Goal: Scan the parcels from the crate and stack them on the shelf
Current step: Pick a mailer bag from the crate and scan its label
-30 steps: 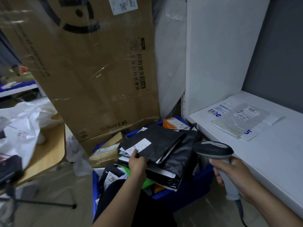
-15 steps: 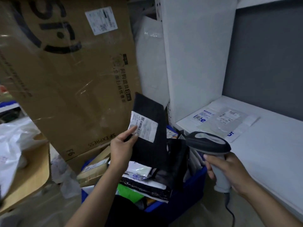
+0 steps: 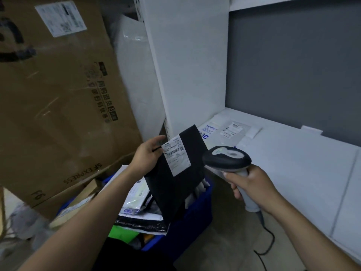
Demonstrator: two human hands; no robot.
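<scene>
White shelf [image 3: 293, 182], front edge beside scanner [image 3: 226, 159]; black parcel [image 3: 175, 192] above crate [image 3: 195, 218]

Left hand [image 3: 148, 153] pinches black parcel [image 3: 175, 188] at its upper left edge, thumb on the front beside the white label [image 3: 176, 154]. Parcel held tilted, above blue crate [image 3: 197, 212]. Right hand [image 3: 252, 184] grips handle of scanner [image 3: 227, 158]; scanner head sits just right of the parcel, cable [image 3: 269, 237] trailing down to the floor. Crate holds more mailers [image 3: 136, 194]: white, black, green. White shelf [image 3: 293, 173] at right carries flat clear parcels [image 3: 228, 132] near its left end. Large cardboard box [image 3: 58, 104] marked SF EXPRESS stands behind the crate.
</scene>
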